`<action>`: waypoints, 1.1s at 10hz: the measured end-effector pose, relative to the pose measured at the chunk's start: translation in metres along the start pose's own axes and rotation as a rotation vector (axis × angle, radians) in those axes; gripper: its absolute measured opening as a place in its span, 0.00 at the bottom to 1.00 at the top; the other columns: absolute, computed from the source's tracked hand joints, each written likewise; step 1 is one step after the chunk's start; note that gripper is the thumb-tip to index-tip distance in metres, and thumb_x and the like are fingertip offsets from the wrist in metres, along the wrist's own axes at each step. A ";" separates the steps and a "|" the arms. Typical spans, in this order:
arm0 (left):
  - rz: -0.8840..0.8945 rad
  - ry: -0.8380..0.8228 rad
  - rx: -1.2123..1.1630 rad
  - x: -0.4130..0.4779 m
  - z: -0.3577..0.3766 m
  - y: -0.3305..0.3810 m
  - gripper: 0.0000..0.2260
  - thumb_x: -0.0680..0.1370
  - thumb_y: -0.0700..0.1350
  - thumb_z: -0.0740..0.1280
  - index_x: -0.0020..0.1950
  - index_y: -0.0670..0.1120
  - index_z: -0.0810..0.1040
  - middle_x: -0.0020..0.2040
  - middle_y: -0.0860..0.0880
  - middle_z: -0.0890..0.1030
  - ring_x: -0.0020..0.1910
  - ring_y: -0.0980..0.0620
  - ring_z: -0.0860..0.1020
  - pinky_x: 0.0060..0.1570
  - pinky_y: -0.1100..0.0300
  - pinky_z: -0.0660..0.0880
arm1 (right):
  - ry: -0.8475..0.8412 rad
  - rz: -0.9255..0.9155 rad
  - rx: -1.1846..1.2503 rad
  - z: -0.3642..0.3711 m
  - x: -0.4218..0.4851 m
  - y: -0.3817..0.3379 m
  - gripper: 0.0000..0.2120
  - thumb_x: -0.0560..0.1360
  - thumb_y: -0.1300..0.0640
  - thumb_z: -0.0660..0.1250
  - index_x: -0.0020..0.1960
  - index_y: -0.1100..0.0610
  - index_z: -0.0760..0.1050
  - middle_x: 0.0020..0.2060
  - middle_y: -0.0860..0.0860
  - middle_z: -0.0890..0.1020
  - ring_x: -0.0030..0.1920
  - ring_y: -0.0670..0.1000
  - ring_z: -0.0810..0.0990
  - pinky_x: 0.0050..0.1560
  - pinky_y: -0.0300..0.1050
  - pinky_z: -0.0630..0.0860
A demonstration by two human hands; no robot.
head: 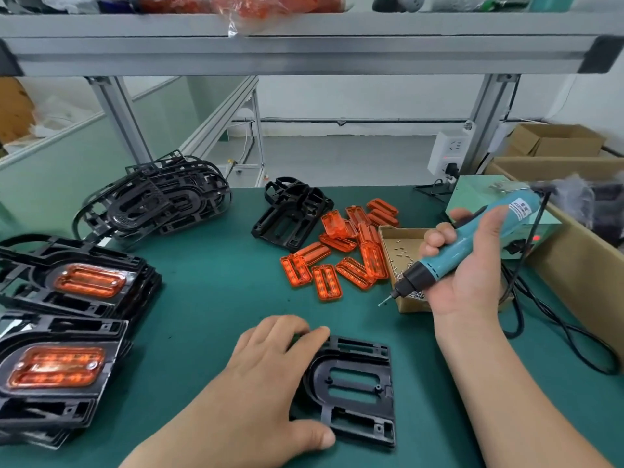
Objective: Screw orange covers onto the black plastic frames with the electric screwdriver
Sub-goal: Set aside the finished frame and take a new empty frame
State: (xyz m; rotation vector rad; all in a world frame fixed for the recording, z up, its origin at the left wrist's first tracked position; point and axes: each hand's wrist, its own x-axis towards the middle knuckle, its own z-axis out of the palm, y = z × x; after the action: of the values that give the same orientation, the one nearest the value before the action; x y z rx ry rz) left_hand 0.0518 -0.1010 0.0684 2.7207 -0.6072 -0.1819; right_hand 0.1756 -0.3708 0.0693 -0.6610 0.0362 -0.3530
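Observation:
A bare black plastic frame point(358, 383) lies flat on the green mat near the front edge. My left hand point(273, 376) holds its left side, thumb curled at the near edge and fingers over the far corner. My right hand point(469, 265) grips the teal electric screwdriver point(462, 244) in the air over the screw box, bit pointing down and left. A loose pile of orange covers point(344, 251) lies in the middle of the mat.
Frames with orange covers fitted point(67, 332) are stacked at the left. Bare black frames point(152, 197) sit heaped at back left and centre point(290, 214). A small cardboard box of screws point(401, 251) stands beside the covers. The screwdriver's power supply point(483, 197), cables and cartons fill the right.

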 end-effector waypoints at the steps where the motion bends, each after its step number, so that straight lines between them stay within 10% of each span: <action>1: 0.101 -0.021 0.090 -0.007 -0.001 -0.002 0.46 0.68 0.80 0.63 0.81 0.68 0.48 0.66 0.65 0.55 0.68 0.66 0.52 0.71 0.62 0.57 | 0.008 -0.004 -0.009 0.000 0.001 0.001 0.23 0.79 0.33 0.67 0.49 0.54 0.79 0.34 0.49 0.72 0.34 0.48 0.75 0.35 0.39 0.74; 2: 0.121 0.034 0.066 -0.004 -0.014 -0.004 0.45 0.65 0.86 0.57 0.79 0.70 0.56 0.65 0.69 0.61 0.67 0.66 0.60 0.67 0.58 0.67 | 0.017 -0.003 -0.009 0.001 0.001 0.002 0.23 0.80 0.33 0.66 0.49 0.54 0.79 0.34 0.49 0.72 0.33 0.48 0.75 0.34 0.39 0.74; 4: -0.050 0.119 -0.025 0.089 -0.032 -0.010 0.21 0.79 0.66 0.63 0.64 0.56 0.77 0.53 0.58 0.77 0.54 0.55 0.78 0.57 0.51 0.76 | 0.030 0.001 -0.019 0.003 -0.001 0.002 0.23 0.82 0.35 0.64 0.51 0.56 0.77 0.34 0.49 0.72 0.33 0.48 0.74 0.33 0.39 0.74; 6: -0.150 0.049 0.175 0.148 -0.020 -0.023 0.30 0.81 0.68 0.62 0.79 0.55 0.67 0.71 0.49 0.79 0.69 0.45 0.77 0.62 0.48 0.77 | 0.014 0.007 -0.040 0.002 0.000 0.005 0.24 0.82 0.34 0.63 0.51 0.56 0.77 0.34 0.49 0.72 0.34 0.48 0.74 0.33 0.39 0.73; 11: -0.106 0.227 -0.192 0.138 -0.009 -0.032 0.12 0.76 0.52 0.75 0.55 0.60 0.75 0.51 0.57 0.79 0.51 0.52 0.78 0.49 0.52 0.76 | -0.001 0.026 -0.053 0.006 -0.003 0.007 0.24 0.83 0.34 0.61 0.50 0.55 0.77 0.34 0.49 0.71 0.33 0.48 0.74 0.33 0.39 0.73</action>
State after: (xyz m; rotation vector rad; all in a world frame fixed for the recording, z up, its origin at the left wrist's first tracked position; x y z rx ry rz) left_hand 0.1902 -0.1312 0.0585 2.5407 -0.3612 0.0407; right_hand 0.1756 -0.3614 0.0693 -0.7126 0.0530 -0.3276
